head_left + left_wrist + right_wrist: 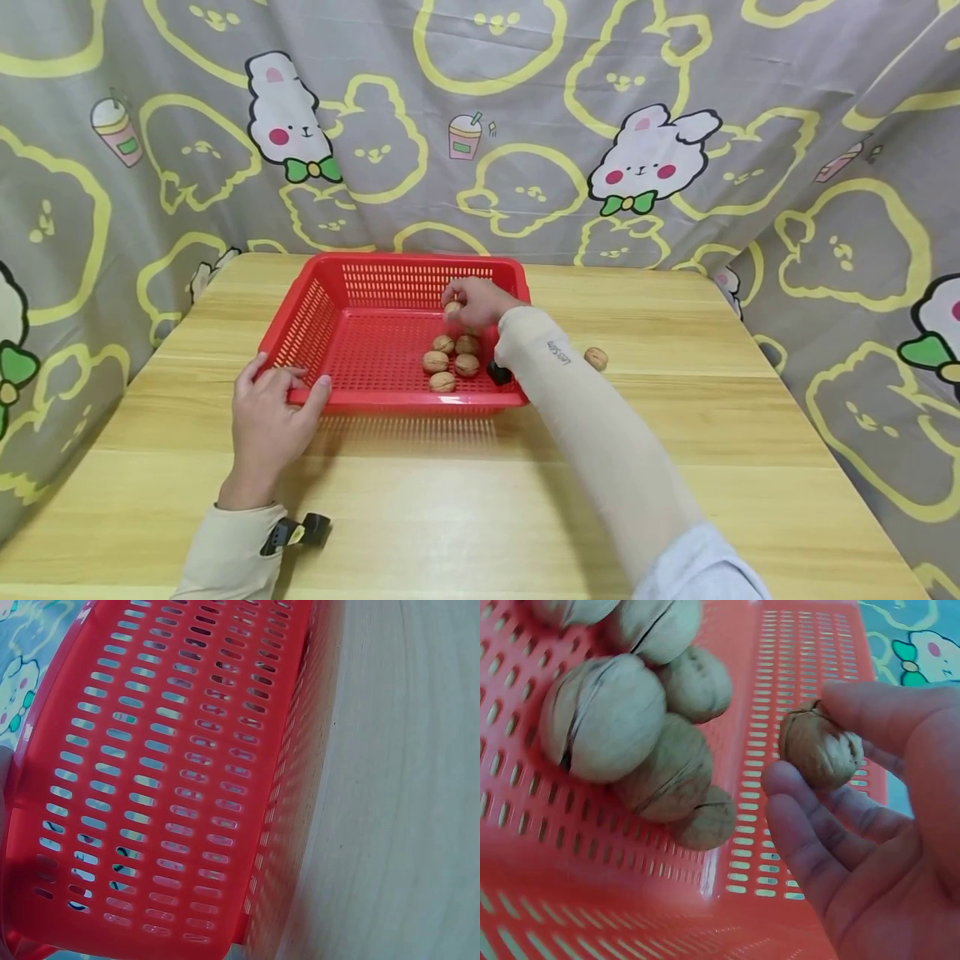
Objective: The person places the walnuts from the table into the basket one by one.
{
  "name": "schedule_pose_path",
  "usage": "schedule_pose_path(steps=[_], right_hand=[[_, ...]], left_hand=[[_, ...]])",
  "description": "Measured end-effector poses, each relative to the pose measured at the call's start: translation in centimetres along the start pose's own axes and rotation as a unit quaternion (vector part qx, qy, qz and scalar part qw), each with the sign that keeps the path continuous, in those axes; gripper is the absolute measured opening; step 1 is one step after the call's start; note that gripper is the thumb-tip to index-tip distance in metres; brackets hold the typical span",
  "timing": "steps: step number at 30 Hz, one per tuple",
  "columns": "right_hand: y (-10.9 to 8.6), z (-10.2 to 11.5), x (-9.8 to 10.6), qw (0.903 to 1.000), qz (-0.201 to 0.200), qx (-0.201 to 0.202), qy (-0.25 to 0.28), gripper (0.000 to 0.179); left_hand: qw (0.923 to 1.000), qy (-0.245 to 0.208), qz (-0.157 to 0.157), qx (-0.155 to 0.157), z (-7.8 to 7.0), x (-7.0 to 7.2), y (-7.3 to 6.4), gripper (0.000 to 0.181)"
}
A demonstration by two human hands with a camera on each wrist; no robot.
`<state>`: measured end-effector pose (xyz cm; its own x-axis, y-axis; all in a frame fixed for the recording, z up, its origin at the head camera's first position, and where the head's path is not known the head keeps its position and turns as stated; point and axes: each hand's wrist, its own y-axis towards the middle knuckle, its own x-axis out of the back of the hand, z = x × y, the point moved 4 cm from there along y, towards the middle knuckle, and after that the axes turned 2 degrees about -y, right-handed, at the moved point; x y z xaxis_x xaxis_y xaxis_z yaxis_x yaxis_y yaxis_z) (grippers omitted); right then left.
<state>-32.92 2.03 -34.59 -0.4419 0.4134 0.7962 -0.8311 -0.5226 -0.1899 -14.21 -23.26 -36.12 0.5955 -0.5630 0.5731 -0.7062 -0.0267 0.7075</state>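
A red slotted plastic basket (390, 398) stands on the table, with several walnuts (436, 361) clustered at its right end. Over that end, inside the rim, my right hand (480, 302) pinches one walnut (821, 746) between thumb and fingers. The other walnuts (604, 718) lie on the basket floor beside it in the right wrist view. At the near left corner my left hand (273, 417) holds the rim, its thumb over the edge. In the left wrist view the basket's slotted side wall (150, 787) fills much of the picture, and only a sliver of that hand shows.
A single walnut (596, 358) lies on the wooden table (712, 450) right of the basket, close past my right forearm. Behind and at both sides hangs a grey curtain (525, 108) printed with cartoon animals. A black strap device (300, 533) sits on my left wrist.
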Motion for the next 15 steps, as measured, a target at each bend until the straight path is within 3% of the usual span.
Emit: schedule_pose_path(steps=[8,15], right_hand=[[0.3,0.8,-0.9,0.9954,0.036,0.022,-0.086,0.024],[0.2,1.2,-1.4,0.9929,0.061,0.025,-0.099,0.024]], left_hand=[[0.9999,0.003,-0.004,-0.012,-0.3,0.3,0.1,0.04],[1.0,0.002,0.001,-0.006,-0.4,0.3,0.1,0.038]])
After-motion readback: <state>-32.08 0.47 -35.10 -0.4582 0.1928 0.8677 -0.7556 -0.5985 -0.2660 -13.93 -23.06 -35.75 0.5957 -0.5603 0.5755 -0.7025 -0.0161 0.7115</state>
